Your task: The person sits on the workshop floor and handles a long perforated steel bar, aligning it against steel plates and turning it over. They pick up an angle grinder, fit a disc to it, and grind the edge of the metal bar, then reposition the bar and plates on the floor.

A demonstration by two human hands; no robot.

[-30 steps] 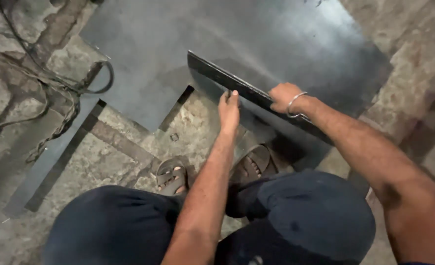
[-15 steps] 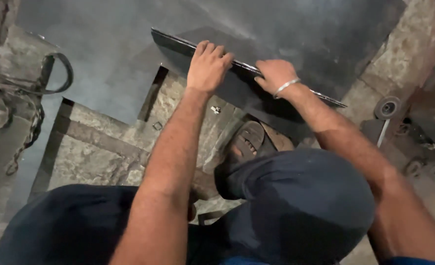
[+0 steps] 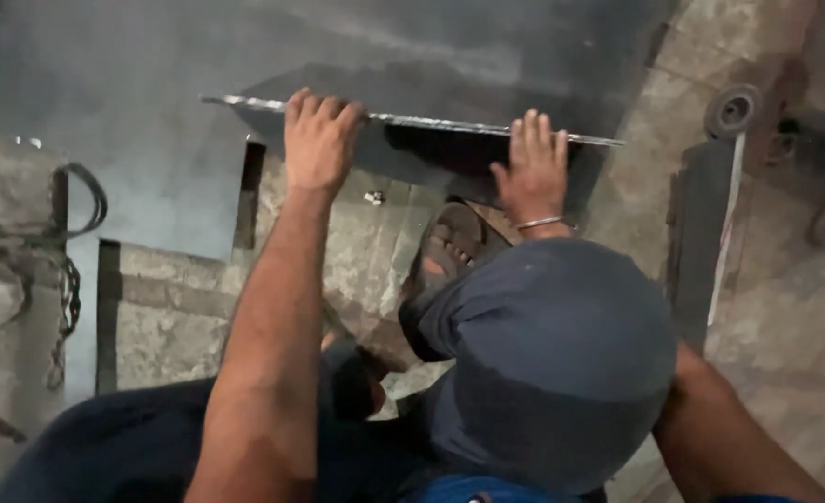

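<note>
Two hands on one dark metal sheet piece [image 3: 450,154], head view only. Since a second ago the piece has swung from slanting to nearly level across the frame, and its bright cut edge now faces up, tilted off the floor. Left hand [image 3: 317,140] was flat and just touching the near edge; now its fingers [image 3: 324,107] curl over the far top edge at the left end, so it has taken a real hold. Right hand [image 3: 532,172], thin bangle [image 3: 538,222] at the wrist, has slid from the right end toward the middle-right; palm pressed on the near face, fingertips reaching the top edge, mostly spread rather than clamped. Judged: the piece is being lifted or stood up on edge, away from the large dark sheet [image 3: 152,112] lying far and left. A sandalled foot [image 3: 450,247] sits just near of the piece, beside the knee. Grinder-like tool [image 3: 734,112] far right, cables [image 3: 68,233] left on the stone floor [image 3: 170,317].
</note>
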